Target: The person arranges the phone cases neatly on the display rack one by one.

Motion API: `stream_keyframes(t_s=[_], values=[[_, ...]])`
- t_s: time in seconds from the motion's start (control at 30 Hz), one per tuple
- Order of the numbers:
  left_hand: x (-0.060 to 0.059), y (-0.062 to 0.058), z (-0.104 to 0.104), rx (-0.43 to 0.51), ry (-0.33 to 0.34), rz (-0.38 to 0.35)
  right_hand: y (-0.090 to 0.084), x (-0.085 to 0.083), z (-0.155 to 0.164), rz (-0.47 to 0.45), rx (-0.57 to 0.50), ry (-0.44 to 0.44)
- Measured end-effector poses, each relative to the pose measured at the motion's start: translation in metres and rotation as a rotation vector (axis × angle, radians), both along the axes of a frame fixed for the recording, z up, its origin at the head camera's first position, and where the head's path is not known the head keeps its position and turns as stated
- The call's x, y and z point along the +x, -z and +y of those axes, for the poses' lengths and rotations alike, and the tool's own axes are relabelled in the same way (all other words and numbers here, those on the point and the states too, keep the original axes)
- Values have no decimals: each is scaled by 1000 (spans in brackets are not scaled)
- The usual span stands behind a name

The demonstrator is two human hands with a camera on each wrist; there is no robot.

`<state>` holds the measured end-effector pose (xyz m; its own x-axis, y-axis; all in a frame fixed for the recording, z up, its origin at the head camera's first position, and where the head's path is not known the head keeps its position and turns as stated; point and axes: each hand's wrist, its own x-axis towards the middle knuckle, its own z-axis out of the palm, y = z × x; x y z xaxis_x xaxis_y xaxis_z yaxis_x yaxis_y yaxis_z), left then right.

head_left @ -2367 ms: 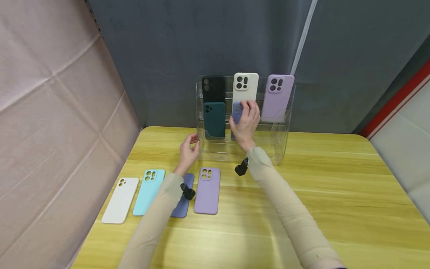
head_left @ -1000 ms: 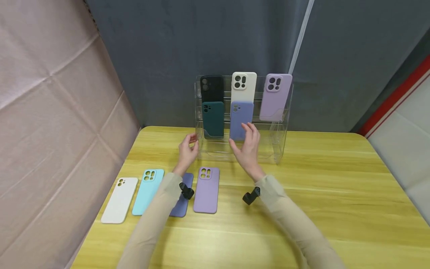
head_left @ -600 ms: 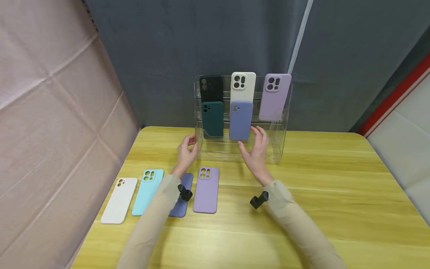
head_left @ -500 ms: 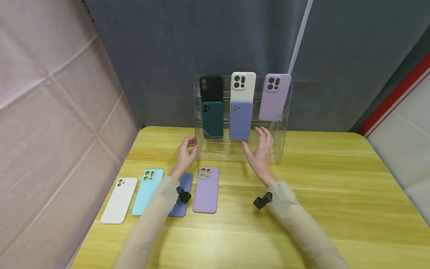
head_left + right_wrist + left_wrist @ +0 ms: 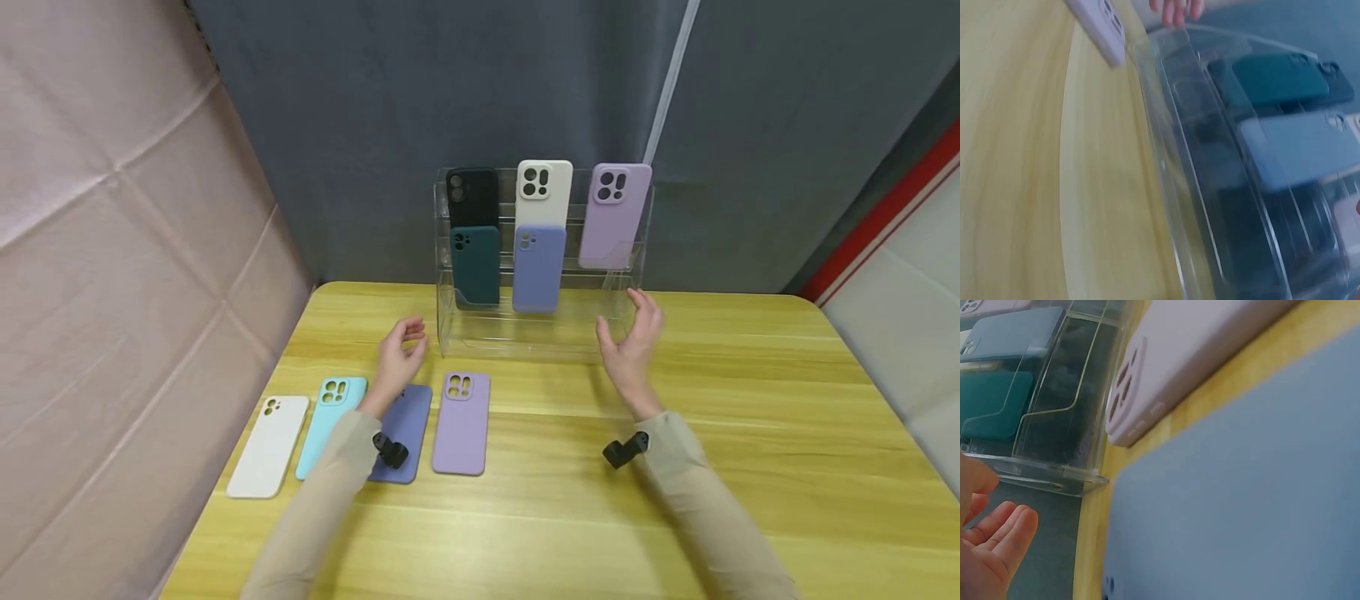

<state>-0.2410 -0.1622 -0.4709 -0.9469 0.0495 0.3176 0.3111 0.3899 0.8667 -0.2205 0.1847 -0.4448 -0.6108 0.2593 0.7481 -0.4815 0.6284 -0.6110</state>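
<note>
A clear acrylic tiered rack [image 5: 627, 275] stands at the table's far edge. Its top tier holds a black case [image 5: 474, 196], a cream case [image 5: 544, 193] and a lilac case [image 5: 617, 212]. Lower down stand a dark teal case [image 5: 476, 265] and a periwinkle blue case [image 5: 538, 268]. My right hand [image 5: 633, 333] hovers with relaxed fingers by the rack's right end and holds nothing. My left hand [image 5: 400, 354] floats with loose fingers in front of the rack's left corner, above a blue case [image 5: 408, 417] lying flat. In the left wrist view the blue case [image 5: 1241, 506] fills the frame.
Flat on the wooden table [image 5: 750, 433] lie a white case [image 5: 268, 446], a cyan case [image 5: 330, 421] and a lilac case [image 5: 461, 421], beside the blue one. A pink fabric wall [image 5: 112, 292] closes the left side. A grey curtain [image 5: 360, 125] hangs behind the rack.
My right hand let go of the periwinkle case in the rack and drew back to the right. My left hand came off the rack's left edge and moved nearer to me.
</note>
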Motion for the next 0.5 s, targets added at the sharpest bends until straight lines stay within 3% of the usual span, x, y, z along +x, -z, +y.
stream_keyframes(t_s=[0.27, 0.5], values=[[7, 2, -9, -15, -15, -17, 7, -7, 27, -84, -61, 62], [15, 2, -22, -16, -31, -47, 9, -13, 41, -200, -168, 28]])
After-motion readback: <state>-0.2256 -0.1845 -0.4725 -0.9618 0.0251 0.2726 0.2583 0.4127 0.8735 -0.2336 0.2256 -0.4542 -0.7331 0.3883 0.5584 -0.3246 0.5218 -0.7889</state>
